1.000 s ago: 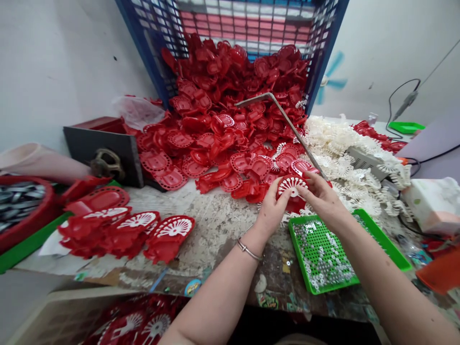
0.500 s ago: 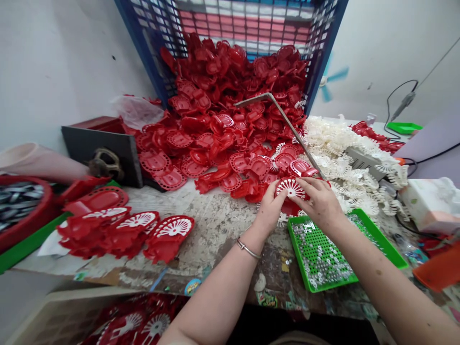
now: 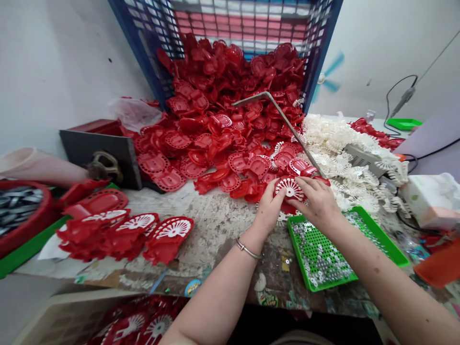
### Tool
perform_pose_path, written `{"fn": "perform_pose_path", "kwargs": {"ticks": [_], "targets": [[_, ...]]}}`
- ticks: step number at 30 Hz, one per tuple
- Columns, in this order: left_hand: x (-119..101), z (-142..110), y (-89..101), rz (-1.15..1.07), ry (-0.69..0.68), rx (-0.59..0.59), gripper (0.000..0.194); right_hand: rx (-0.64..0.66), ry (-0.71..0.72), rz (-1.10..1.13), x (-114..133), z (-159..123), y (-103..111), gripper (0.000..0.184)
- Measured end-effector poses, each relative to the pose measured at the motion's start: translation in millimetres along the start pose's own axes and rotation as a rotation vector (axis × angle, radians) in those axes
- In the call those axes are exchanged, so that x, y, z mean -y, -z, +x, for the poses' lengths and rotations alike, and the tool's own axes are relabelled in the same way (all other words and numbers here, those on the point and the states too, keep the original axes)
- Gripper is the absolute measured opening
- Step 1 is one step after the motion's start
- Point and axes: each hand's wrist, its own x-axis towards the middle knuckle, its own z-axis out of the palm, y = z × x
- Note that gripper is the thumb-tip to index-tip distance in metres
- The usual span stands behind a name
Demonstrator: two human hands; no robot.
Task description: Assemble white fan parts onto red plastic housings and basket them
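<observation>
Between my two hands is a red plastic part with a white fan-shaped piece (image 3: 289,189) on its face. My left hand (image 3: 269,205) grips its left edge, thumb on the white piece. On the other side, my right hand (image 3: 318,199) has its fingers closed over the right edge, hiding that part. Just below my right hand lies a green tray (image 3: 300,261) scattered with small metal rings. Loose red parts (image 3: 247,163) are heaped behind my hands, and white fan pieces (image 3: 345,167) lie in a pile to the right.
A blue crate (image 3: 325,62) tipped toward me spills red parts. A bent metal bar (image 3: 283,117) slants over the heap. Stacked red parts with white fans (image 3: 168,235) stand at left, near a dark metal box (image 3: 100,155). A crate (image 3: 61,316) sits below the table edge.
Both hands keep hold of the red part in nearly the same place. The view has shifted very slightly, and the fan blades at the back have turned.
</observation>
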Motion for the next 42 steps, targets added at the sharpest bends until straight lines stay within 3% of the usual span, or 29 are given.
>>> {"fn": "perform_pose_path", "kwargs": {"ticks": [5,11,15,22,35,42], "targets": [[-2.7,-0.4,0.2,0.017,0.031,-0.010,0.031,0.022,0.041,-0.020,-1.8,5.3,3.7,0.039],[-1.6,0.8,2.6,-0.016,0.018,0.008,0.033,0.020,-0.014,0.023,-5.1,1.9,-6.1,0.051],[-0.7,0.6,2.0,0.053,0.042,0.001,0.033,-0.020,0.018,0.056,-6.6,2.6,-6.3,0.035],[-1.1,2.6,3.0,0.047,0.040,-0.016,0.028,-0.041,0.006,0.005,-7.7,1.2,-7.7,0.047],[0.5,2.3,2.8,0.051,0.024,-0.027,0.029,-0.038,0.089,-0.196,-0.5,1.9,0.0,0.029],[0.8,2.5,2.9,-0.014,0.012,-0.041,0.035,-0.039,0.008,-0.056,0.8,-3.2,-3.7,0.034]]}}
